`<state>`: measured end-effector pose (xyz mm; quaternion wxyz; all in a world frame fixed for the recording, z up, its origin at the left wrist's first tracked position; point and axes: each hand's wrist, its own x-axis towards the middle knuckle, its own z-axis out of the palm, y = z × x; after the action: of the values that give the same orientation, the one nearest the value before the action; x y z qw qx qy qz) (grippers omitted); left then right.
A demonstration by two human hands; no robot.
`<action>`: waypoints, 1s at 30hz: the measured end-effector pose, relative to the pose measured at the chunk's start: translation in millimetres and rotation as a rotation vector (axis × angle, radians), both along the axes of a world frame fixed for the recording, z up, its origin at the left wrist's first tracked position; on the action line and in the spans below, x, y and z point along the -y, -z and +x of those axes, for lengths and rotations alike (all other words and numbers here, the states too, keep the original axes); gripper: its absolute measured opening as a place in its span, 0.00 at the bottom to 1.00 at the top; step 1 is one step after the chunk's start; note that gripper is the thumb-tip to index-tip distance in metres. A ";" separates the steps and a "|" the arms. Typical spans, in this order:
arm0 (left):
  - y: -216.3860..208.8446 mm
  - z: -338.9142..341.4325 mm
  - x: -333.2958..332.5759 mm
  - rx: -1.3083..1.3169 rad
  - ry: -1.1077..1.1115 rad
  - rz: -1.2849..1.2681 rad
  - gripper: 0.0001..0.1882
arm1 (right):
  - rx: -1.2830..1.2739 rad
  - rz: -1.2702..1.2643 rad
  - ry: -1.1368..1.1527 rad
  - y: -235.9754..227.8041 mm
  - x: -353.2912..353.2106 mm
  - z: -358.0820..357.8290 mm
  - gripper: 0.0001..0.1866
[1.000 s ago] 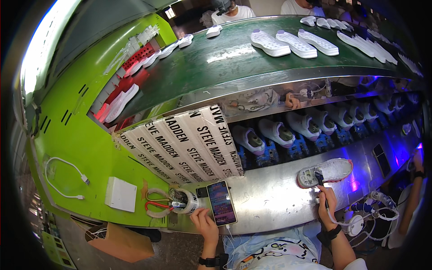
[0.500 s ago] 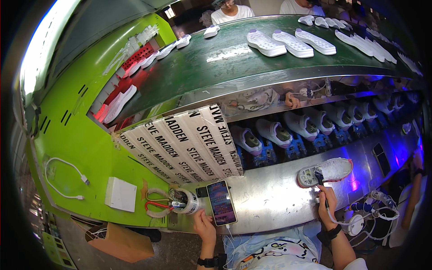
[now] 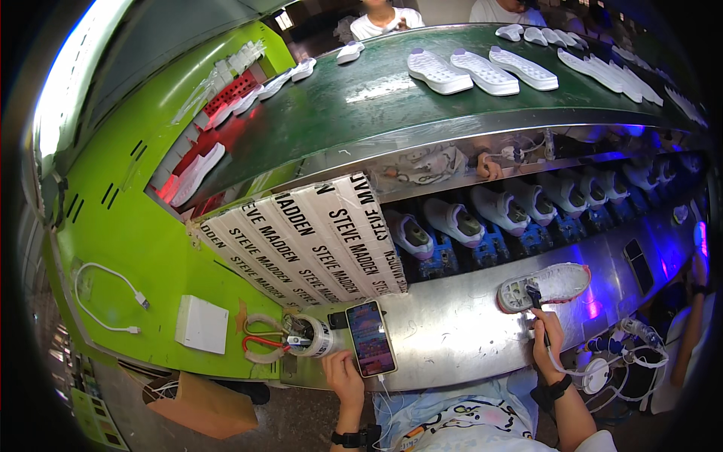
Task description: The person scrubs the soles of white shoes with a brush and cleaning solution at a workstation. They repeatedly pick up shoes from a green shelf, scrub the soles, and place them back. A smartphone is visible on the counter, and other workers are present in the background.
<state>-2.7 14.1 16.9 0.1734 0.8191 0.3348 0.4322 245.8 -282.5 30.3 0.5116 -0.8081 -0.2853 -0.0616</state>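
Observation:
My right hand (image 3: pixel 550 339) is closed round a black brush (image 3: pixel 534 295) with a pale tube trailing from its lower end. The brush head touches the near left part of a white shoe piece with a reddish edge (image 3: pixel 566 282), lying on the metal bench; whether it is a whole shoe or only a sole I cannot tell. My left hand (image 3: pixel 344 375) rests at the bench's front edge, fingers loosely bent and apart, holding nothing. It lies between a phone (image 3: pixel 370 339) with a lit screen and a white tub (image 3: pixel 320 337) holding tools.
Beyond the bench (image 3: pixel 444 324) runs a row of shoes (image 3: pixel 458 222) on blue holders. A printed cardboard sheet (image 3: pixel 301 241) stands at left. White soles (image 3: pixel 440 71) lie on the green belt (image 3: pixel 324 113). A dark phone (image 3: pixel 637 265) lies at right; people sit across.
The soles on the green belt and the row of shoes have shifted slightly left. My left hand has slid a little left. My right hand and the brush stay nearly in place.

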 end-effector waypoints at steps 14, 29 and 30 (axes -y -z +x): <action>5.7 4.9 7.0 -0.122 0.226 -0.094 0.10 | 0.011 0.000 0.005 -2.3 1.6 -2.0 0.12; 0.3 -12.8 -5.3 -0.095 -0.122 0.022 0.08 | 0.014 -0.005 0.027 -0.5 3.4 -6.5 0.12; 3.2 -13.5 -6.5 -0.068 -0.111 0.005 0.08 | 0.013 -0.003 0.025 -0.9 3.4 -6.9 0.12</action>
<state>-16.2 20.6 13.7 0.1358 0.8140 0.3842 0.4140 238.9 -285.9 31.2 0.5078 -0.8119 -0.2785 -0.0730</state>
